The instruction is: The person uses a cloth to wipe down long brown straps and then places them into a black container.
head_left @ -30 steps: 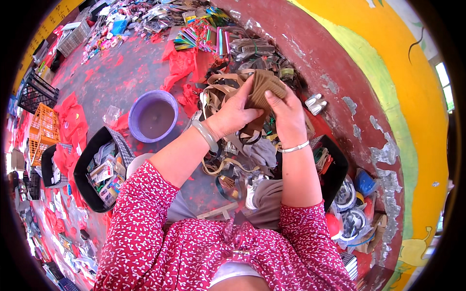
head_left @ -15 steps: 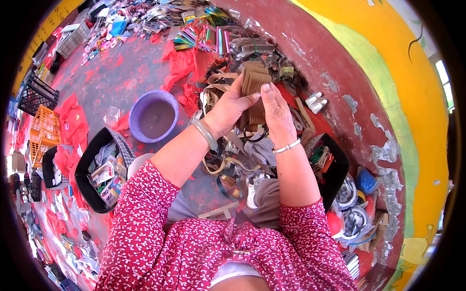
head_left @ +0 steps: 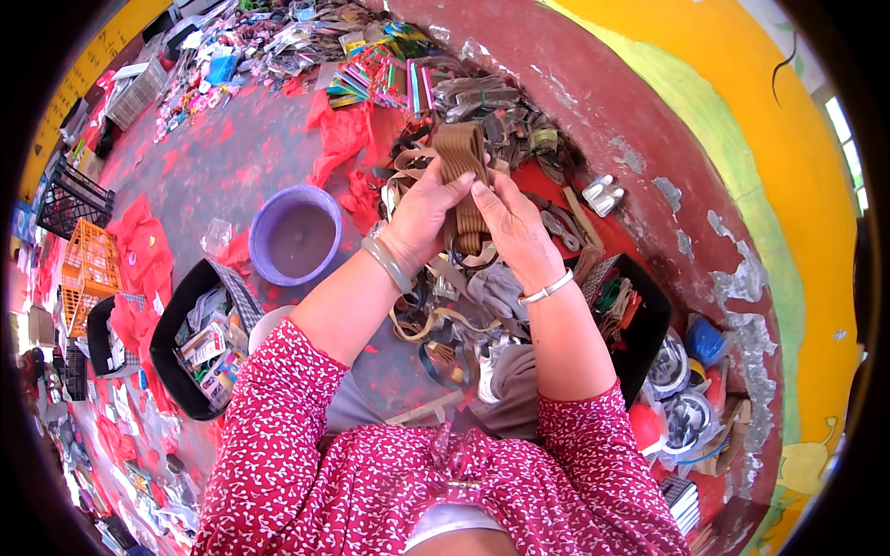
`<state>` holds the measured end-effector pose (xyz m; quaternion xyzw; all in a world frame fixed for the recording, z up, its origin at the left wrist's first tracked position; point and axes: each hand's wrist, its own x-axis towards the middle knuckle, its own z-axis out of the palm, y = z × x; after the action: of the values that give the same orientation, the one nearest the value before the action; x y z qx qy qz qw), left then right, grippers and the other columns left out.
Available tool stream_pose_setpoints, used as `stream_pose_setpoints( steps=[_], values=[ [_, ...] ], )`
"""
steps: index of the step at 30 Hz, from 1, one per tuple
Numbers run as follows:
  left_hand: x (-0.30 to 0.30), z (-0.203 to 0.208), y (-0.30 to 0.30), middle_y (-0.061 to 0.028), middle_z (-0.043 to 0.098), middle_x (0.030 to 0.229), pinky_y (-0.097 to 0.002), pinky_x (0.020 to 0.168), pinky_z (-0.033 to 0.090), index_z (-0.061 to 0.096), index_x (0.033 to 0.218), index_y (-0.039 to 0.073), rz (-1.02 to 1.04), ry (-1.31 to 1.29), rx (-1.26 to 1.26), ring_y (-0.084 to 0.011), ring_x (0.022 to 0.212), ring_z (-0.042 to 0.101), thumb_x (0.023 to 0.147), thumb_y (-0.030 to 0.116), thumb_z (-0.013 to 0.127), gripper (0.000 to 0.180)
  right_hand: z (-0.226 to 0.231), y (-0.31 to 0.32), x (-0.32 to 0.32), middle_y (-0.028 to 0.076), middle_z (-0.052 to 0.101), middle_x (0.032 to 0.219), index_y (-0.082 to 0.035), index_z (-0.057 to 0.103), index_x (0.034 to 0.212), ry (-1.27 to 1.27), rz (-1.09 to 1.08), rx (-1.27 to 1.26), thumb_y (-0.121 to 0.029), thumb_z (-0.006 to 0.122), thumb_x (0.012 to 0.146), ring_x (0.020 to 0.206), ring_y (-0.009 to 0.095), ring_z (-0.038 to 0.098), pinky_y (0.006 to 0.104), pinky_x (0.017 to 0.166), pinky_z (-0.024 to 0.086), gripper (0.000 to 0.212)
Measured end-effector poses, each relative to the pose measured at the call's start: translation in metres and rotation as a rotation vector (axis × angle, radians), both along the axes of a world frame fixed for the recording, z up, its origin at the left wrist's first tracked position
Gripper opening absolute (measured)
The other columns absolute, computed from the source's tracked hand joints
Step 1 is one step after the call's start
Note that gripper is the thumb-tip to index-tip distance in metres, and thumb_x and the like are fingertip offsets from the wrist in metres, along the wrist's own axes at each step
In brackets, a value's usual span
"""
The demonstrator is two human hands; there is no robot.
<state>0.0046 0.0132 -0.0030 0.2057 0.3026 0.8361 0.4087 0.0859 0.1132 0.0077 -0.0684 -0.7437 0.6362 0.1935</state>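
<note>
Both hands have lifted the brown bundle of straps (head_left: pixel 461 159) a little higher than half a second ago, and the fingers have shifted onto its lower half. The left hand (head_left: pixel 422 215) wraps its fingers around the bundle from one side, and the right hand (head_left: pixel 510 222) pinches the same bundle from the other, so both are closed on it. It stands upright between them, above the loose heap of straps (head_left: pixel 445 315) at the person's knees.

This looks like the sorting or squaring-up step. Evening the ends would call for one hand to keep its hold while the other slides along the folds.

Left of the bundle sits a purple basin (head_left: pixel 295 233) on the grey floor (head_left: pixel 218 162), which is spattered red. Further left of it lies a black tray (head_left: pixel 171 329) of small packets. Right of the bundle runs a dark red wall base (head_left: pixel 640 139) with yellow wall (head_left: pixel 742 120) above it.
</note>
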Motion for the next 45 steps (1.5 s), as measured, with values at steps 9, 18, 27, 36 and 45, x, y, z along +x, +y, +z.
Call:
stream_pose_setpoints(
  steps=[9, 18, 27, 36, 45],
  values=[
    [0.013, -0.025, 0.009, -0.0077, 0.05, 0.112, -0.0305, 0.09, 0.037, 0.042, 0.119, 0.007, 0.264, 0.023, -0.267, -0.0182, 0.103, 0.049, 0.078, 0.011, 0.039, 0.041, -0.017, -0.031, -0.007, 0.023, 0.057, 0.089, -0.005, 0.05, 0.103, -0.375, -0.405, 0.319, -0.021, 0.044, 0.084, 0.082, 0.036, 0.057, 0.0426, 0.068, 0.045, 0.025],
    [0.036, -0.013, 0.036, -0.0107, 0.046, 0.123, -0.033, 0.097, 0.031, 0.039, 0.122, -0.001, 0.206, 0.453, -0.138, -0.0195, 0.114, 0.043, 0.091, 0.026, 0.029, 0.043, -0.005, 0.03, 0.028, 0.013, 0.06, 0.07, 0.007, 0.056, 0.087, -0.014, -0.252, 0.017, -0.013, 0.057, 0.076, 0.069, 0.023, 0.06, 0.034, 0.061, 0.046, 0.023],
    [0.034, -0.04, 0.04, -0.0085, 0.052, 0.115, -0.0327, 0.094, 0.031, 0.052, 0.109, 0.004, -0.067, 0.208, -0.367, -0.018, 0.113, 0.043, 0.085, 0.027, 0.045, 0.034, -0.054, 0.228, 0.287, 0.006, 0.059, 0.097, -0.001, 0.05, 0.114, -0.157, -0.684, -0.423, -0.008, 0.055, 0.081, 0.085, 0.013, 0.057, 0.0264, 0.069, 0.047, 0.034],
    [0.042, -0.092, 0.058, -0.0115, 0.056, 0.108, -0.0315, 0.09, 0.034, 0.054, 0.105, 0.002, -0.243, 0.277, -0.7, -0.0183, 0.106, 0.05, 0.084, 0.023, 0.048, 0.031, -0.317, 0.269, 0.41, 0.019, 0.061, 0.092, 0.0, 0.056, 0.097, -1.212, -1.295, 0.133, -0.021, 0.063, 0.068, 0.086, 0.031, 0.059, 0.0359, 0.073, 0.047, 0.037],
    [0.048, -0.134, 0.061, -0.0104, 0.059, 0.1, -0.0266, 0.084, 0.039, 0.054, 0.103, 0.0, -0.348, 0.393, -0.943, -0.0159, 0.096, 0.054, 0.084, 0.018, 0.049, 0.026, -0.389, 0.286, 0.373, 0.018, 0.057, 0.095, -0.002, 0.047, 0.096, -1.48, -1.481, 0.377, -0.022, 0.059, 0.076, 0.09, 0.031, 0.057, 0.0375, 0.076, 0.047, 0.031]
  ],
)
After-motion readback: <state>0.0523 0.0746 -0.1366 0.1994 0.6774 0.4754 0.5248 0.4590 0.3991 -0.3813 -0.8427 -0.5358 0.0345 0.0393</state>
